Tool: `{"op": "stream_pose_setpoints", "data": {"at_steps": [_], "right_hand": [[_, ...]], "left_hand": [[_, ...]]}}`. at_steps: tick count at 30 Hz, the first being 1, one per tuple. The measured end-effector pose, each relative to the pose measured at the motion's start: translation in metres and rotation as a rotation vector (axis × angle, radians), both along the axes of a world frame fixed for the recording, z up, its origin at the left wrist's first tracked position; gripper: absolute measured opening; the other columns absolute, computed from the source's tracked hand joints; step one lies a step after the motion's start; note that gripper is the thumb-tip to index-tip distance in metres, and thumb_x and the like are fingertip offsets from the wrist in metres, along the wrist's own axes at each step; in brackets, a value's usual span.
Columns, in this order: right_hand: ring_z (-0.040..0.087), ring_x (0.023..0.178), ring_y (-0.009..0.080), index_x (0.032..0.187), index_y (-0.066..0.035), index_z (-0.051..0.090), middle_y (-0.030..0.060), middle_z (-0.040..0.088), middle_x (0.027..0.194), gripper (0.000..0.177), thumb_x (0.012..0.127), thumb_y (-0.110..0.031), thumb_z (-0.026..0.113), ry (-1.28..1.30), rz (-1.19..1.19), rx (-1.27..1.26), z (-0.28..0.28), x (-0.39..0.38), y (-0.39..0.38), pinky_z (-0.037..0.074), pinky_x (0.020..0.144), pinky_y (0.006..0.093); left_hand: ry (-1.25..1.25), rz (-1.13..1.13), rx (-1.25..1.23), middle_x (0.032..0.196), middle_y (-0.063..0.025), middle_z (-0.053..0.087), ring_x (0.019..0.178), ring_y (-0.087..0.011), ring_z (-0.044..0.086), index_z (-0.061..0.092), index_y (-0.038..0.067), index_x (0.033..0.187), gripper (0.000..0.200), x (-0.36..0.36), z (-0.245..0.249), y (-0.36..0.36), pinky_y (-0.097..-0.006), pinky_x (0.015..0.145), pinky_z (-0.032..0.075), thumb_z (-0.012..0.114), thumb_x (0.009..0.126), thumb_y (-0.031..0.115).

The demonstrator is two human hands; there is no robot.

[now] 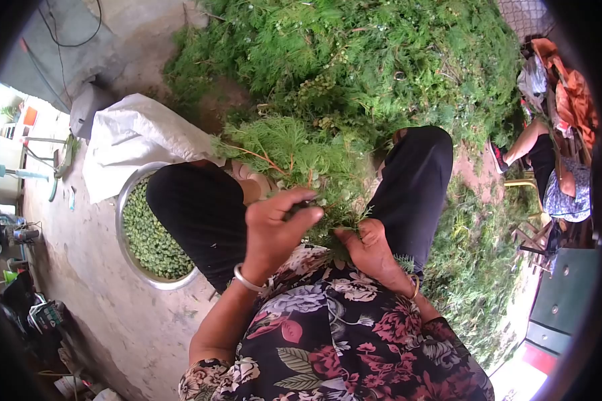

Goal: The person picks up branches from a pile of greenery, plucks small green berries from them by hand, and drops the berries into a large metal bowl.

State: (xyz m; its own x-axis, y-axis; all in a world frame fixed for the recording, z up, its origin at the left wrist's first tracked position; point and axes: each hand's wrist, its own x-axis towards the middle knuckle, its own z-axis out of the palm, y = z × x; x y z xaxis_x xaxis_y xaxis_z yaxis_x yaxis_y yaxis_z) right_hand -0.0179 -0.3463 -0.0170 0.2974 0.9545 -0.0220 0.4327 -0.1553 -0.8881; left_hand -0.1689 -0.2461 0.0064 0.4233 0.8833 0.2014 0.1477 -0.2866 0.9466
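Observation:
My left hand (279, 230), with a pale bangle at the wrist, is closed with curled fingers in front of my lap; what they hold, if anything, is hidden. Just to its right, my right hand (371, 252) pinches a green conifer sprig (328, 230), its feathery leaves spreading between the two hands. A larger leafy branch (281, 150) with a reddish-brown stem lies beyond them, between my knees. By my left knee is a round metal basin (124, 235) holding many small green cones or berries (150, 234).
Cut conifer branches (381, 60) are heaped ahead, with more greenery (468, 267) on the right floor. A white sack (137, 137) lies behind the basin. Another person (555, 157) sits at the far right, near an orange cloth (575, 100). Assorted objects line the left edge.

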Motion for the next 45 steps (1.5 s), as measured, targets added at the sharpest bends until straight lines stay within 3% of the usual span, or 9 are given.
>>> {"op": "stream_pose_setpoints", "data": {"at_steps": [7,9,13,20,24,31,38,41,45], "right_hand": [[0.047,0.046,0.0275,0.059,0.001,0.050,0.0170,0.048,0.053,0.027,0.077,-0.008,0.069,0.039,0.036,0.015,-0.010,0.000,-0.003,0.035,0.047,0.0376],[0.046,0.046,0.0275,0.058,0.001,0.049,0.0168,0.048,0.053,0.029,0.076,-0.009,0.069,-0.035,0.019,0.060,-0.009,0.001,-0.006,0.034,0.046,0.0376],[0.043,0.045,0.0220,0.055,-0.001,0.041,0.0137,0.043,0.051,0.038,0.077,-0.011,0.071,-0.070,0.018,0.082,-0.020,0.003,-0.008,0.030,0.044,0.0375],[0.038,0.038,0.0104,0.052,-0.002,0.039,0.0073,0.039,0.043,0.042,0.079,-0.010,0.070,0.397,-0.052,-0.112,0.002,-0.006,-0.001,0.025,0.036,0.0336],[0.046,0.037,0.0098,0.050,-0.003,0.040,0.0062,0.046,0.042,0.042,0.081,-0.008,0.068,0.160,0.031,-0.014,-0.015,-0.001,-0.004,0.029,0.034,0.0307],[0.046,0.036,0.0106,0.051,-0.003,0.043,0.0062,0.048,0.042,0.039,0.083,-0.008,0.065,0.263,0.003,-0.081,0.000,-0.004,-0.003,0.030,0.034,0.0300],[0.033,0.049,0.0119,0.054,-0.005,0.038,0.0054,0.036,0.051,0.041,0.081,-0.010,0.069,-0.142,0.007,0.164,-0.015,0.001,-0.003,0.029,0.045,0.0331],[0.025,0.055,0.0120,0.058,-0.007,0.033,-0.0003,0.023,0.059,0.045,0.081,-0.012,0.071,0.099,-0.057,-0.003,-0.022,0.004,-0.009,0.027,0.048,0.0311],[0.024,0.061,0.0106,0.067,-0.009,0.029,-0.0031,0.021,0.068,0.047,0.080,-0.016,0.074,0.275,-0.136,-0.068,-0.031,0.004,-0.015,0.027,0.051,0.0266]], "left_hand": [[0.079,0.036,0.157,0.068,-0.0087,0.062,0.054,-0.0138,0.057,0.061,-0.002,0.084,0.015,0.010,-0.014,-0.005,-0.0244,0.049,0.043,0.070,0.076,0.006],[-0.249,0.103,-0.570,0.065,-0.0059,0.058,0.049,-0.0094,0.049,0.060,-0.001,0.086,0.011,0.000,-0.004,0.005,-0.0209,0.042,0.036,0.065,0.082,0.009],[-0.641,0.025,-0.845,0.070,-0.0074,0.056,0.049,-0.0063,0.043,0.059,-0.003,0.091,0.011,-0.011,0.015,0.018,-0.0182,0.040,0.033,0.056,0.084,0.005],[-0.099,0.030,-0.164,0.069,-0.0045,0.063,0.058,-0.0068,0.055,0.065,-0.003,0.085,0.018,0.019,0.016,-0.004,-0.0208,0.050,0.042,0.073,0.070,0.003],[0.053,0.038,0.162,0.070,-0.0078,0.064,0.061,-0.0096,0.058,0.063,-0.003,0.084,0.017,0.035,0.003,-0.006,-0.0249,0.056,0.046,0.073,0.072,0.004],[0.018,0.043,0.030,0.067,-0.0054,0.062,0.058,-0.0094,0.057,0.060,-0.004,0.080,0.008,0.024,0.010,0.007,-0.0232,0.050,0.044,0.066,0.076,-0.002],[-0.723,-0.063,-1.043,0.066,-0.0067,0.050,0.052,-0.0090,0.043,0.054,-0.001,0.090,0.008,0.005,0.008,0.020,-0.0218,0.036,0.035,0.055,0.083,0.003],[-1.164,-0.328,-1.011,0.070,-0.0080,0.051,0.054,-0.0097,0.040,0.053,-0.002,0.096,0.015,-0.019,0.004,0.041,-0.0228,0.035,0.035,0.055,0.085,0.007],[-0.965,0.081,-0.504,0.067,-0.0079,0.052,0.052,-0.0115,0.044,0.056,-0.005,0.091,0.015,-0.070,0.039,0.056,-0.0211,0.037,0.035,0.057,0.078,0.003]]}}
